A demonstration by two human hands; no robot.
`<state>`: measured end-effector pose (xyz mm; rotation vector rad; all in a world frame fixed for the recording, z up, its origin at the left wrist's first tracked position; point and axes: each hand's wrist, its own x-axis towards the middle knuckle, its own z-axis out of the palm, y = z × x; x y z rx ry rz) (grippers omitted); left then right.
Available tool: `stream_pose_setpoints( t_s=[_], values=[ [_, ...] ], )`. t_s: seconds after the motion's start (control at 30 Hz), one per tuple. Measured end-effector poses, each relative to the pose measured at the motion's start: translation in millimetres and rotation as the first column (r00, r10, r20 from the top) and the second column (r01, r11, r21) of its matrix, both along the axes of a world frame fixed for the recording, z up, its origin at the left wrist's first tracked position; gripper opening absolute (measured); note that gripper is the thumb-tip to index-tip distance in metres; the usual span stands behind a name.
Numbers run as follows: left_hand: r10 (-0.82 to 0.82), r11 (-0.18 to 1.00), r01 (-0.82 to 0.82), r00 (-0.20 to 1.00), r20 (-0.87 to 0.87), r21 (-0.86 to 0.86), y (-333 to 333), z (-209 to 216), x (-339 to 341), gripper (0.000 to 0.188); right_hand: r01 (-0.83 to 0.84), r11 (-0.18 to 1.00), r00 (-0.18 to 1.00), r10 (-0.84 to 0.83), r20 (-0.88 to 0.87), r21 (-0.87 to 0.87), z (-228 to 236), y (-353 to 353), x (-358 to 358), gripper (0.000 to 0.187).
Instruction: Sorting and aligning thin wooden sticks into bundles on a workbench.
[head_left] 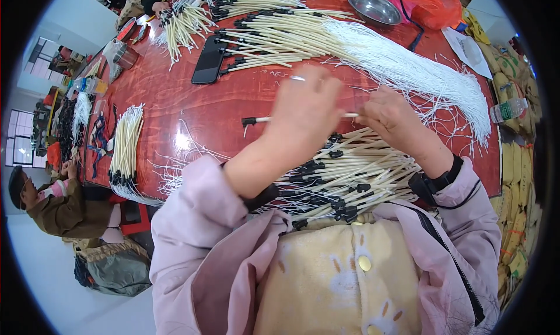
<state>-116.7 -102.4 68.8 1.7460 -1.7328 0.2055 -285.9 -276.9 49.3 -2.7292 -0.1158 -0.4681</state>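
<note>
Over the red table [216, 116], a thin cream rod [262, 119] with a black fitting at its left end lies level between my hands. My left hand [306, 107], blurred by motion, is closed around the rod's middle, palm side hidden. At the rod's right end, my right hand [394, 119] pinches the tip with thumb and fingers together. Just below my hands, close to my body, a loose pile of similar rods [373, 160] with black fittings and white strings spreads out. Beyond them rests a large bundle of rods [286, 37], its long white strings [414, 63] trailing right.
A black phone [208, 60] lies beside the far bundle. Farther back stands a metal bowl [375, 8]. Another upright bundle [126, 142] sits at the left. Paper [468, 52] and a plastic bottle [509, 110] are at the right edge. A person [70, 209] sits at the far left.
</note>
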Motion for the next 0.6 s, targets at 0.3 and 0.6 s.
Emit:
stream_pose_setpoints(
  t_s=[0.3, 0.6],
  values=[
    [0.357, 0.933, -0.132, 0.459, -0.813, 0.335, 95, 13, 39, 0.032, 0.020, 0.996, 0.998, -0.026, 0.066, 0.084, 18, 3, -12, 0.010],
    [0.504, 0.860, -0.354, 0.699, -0.507, 0.367, 146, 0, 79, 0.017, 0.035, 0.999, 0.995, -0.031, 0.093, -0.042, 31, -8, -49, 0.010]
  ],
)
